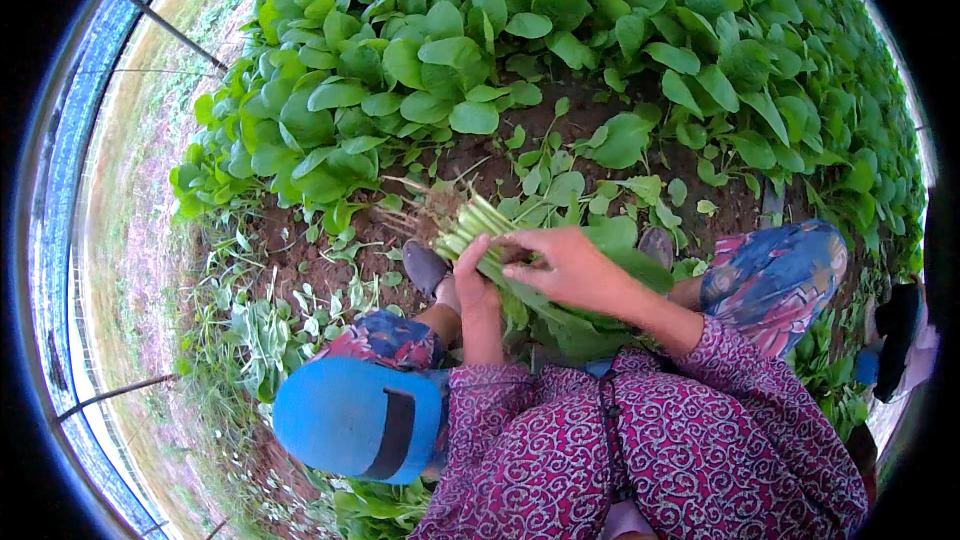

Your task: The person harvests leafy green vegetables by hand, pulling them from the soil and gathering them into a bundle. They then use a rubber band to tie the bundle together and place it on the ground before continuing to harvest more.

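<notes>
A bundle of leafy greens (pixel 480 229) lies across the space between my knees, its soil-covered roots (pixel 431 214) pointing to the upper left. My left hand (pixel 480 292) is closed around its pale green stems, thumb on top. Over the same stems, my right hand (pixel 562 266) has its fingers bent, the fingertips close to my left thumb. Whether those fingers pinch a stem or a leaf is hidden. The broad leaves of the bundle (pixel 577 322) spread under my right wrist towards my lap.
Dense rows of leafy plants (pixel 562 7) grow ahead. Small plants and picked leaves (pixel 270 337) cover the brown soil (pixel 285 240) at left. A blue rounded object with a black strip (pixel 356 420) is beside my left thigh. A netted side wall (pixel 67 187) curves along the left.
</notes>
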A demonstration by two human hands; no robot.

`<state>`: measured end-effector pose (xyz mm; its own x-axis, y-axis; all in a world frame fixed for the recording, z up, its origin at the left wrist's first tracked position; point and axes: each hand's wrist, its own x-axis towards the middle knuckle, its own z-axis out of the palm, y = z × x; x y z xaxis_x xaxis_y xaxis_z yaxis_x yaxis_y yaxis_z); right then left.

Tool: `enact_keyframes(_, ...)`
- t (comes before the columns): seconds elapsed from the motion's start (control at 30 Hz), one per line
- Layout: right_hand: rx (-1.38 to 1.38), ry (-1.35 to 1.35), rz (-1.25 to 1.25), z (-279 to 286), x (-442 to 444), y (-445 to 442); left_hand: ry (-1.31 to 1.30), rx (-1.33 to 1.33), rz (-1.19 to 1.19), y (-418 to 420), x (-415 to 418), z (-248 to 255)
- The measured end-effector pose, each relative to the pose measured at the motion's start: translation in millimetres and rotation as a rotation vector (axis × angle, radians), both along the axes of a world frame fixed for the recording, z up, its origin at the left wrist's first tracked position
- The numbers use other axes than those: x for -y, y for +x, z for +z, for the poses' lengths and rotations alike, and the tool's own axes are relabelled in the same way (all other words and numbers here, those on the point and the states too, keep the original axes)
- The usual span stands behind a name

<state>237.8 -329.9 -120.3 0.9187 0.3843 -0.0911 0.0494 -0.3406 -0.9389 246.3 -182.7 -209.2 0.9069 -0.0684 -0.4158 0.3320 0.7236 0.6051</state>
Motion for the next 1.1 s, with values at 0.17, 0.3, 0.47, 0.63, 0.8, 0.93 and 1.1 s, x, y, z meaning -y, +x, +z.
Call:
enact_keyframes(0.17,0.055,0.141,0.045,-13,20,34,-0.157,0.066,-0.007,7,1,2)
enact_keyframes(0.3,0.476,-0.174,0.102,-45,5,35,-0.085,-0.035,0.100,19,6,-2)
enact_keyframes(0.47,0.392,-0.001,0.174,-71,13,61,-0.091,-0.134,0.034,26,-1,-18)
enact_keyframes(0.63,-0.047,0.213,-0.055,-56,25,92,-0.070,0.003,0.025,49,16,-5)
enact_keyframes(0.8,0.406,-0.054,-0.099,-69,23,98,-0.096,0.020,0.026,62,24,-4)
enact_keyframes(0.93,0.360,-0.201,-0.056,-58,22,86,-0.093,0.035,0.019,61,25,-10)
enact_keyframes(1.1,0.424,-0.199,-0.106,-52,14,68,-0.163,0.091,-0.067,55,33,3)
